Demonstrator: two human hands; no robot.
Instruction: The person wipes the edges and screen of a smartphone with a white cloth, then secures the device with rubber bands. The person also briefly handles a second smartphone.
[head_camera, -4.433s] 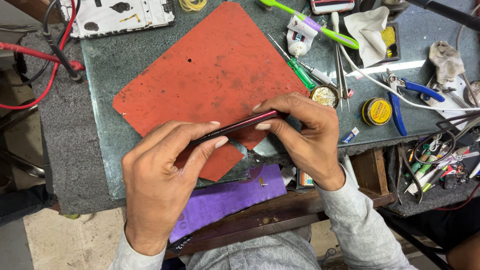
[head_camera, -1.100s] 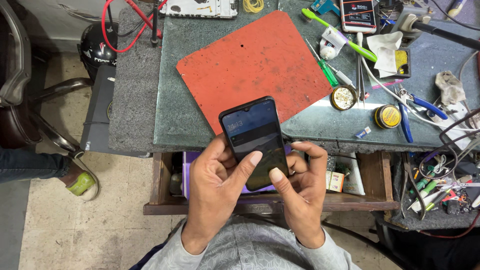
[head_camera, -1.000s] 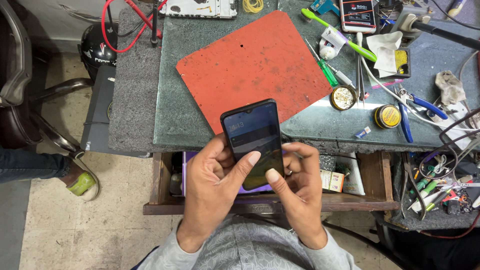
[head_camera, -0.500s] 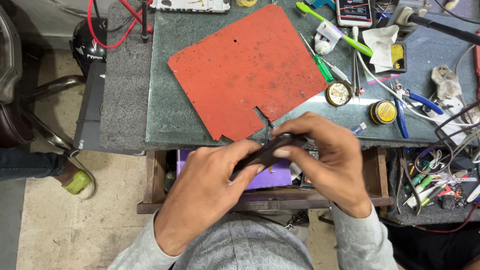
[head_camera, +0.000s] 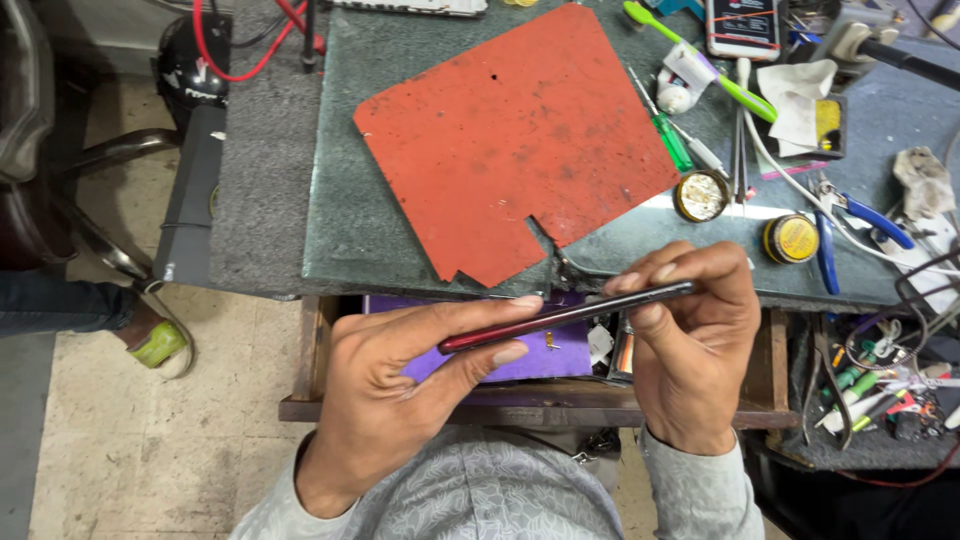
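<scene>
Smartphone (head_camera: 565, 315) is held edge-on over the open drawer (head_camera: 560, 400), just off the front edge of the workbench (head_camera: 270, 200). Left hand (head_camera: 400, 390) pinches the lower end, thumb and fingers closed on the thin edges; right hand (head_camera: 690, 350) grips the upper end the same way. Risk: an edge-only pinch can slip, dropping it into the drawer clutter or onto the floor. Flexing from both ends could crack the screen. Red mat (head_camera: 515, 140) lies unused.

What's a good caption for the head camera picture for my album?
Both hands, left and right, hold a phone edge-on above an open drawer, beside a red mat.
</scene>
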